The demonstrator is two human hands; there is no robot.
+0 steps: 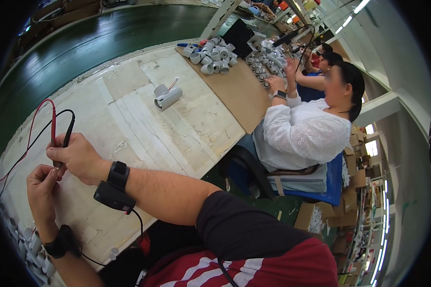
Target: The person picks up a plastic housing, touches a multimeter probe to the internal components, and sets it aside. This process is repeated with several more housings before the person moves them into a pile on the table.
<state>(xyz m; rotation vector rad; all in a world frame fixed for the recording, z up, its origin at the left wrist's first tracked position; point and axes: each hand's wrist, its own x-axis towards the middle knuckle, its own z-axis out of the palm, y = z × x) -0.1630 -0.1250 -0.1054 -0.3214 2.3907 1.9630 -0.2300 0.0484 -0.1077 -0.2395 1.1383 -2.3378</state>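
My right hand is closed around two test probes, a red probe and a black probe, their tips pointing down toward my left hand. Thumb and fingers of my left hand are pinched together just below the tips. What they hold is too small and covered to make out. Thin red and black leads loop from the probes to the table's left side. Farther off on the worn table lies a white cylindrical housing with a short wire sticking up.
Several white cup-shaped parts are heaped on a brown cardboard sheet at the far right. More white parts crowd the near left edge. A co-worker in a white top sits to the right, handling parts. A green conveyor belt runs behind.
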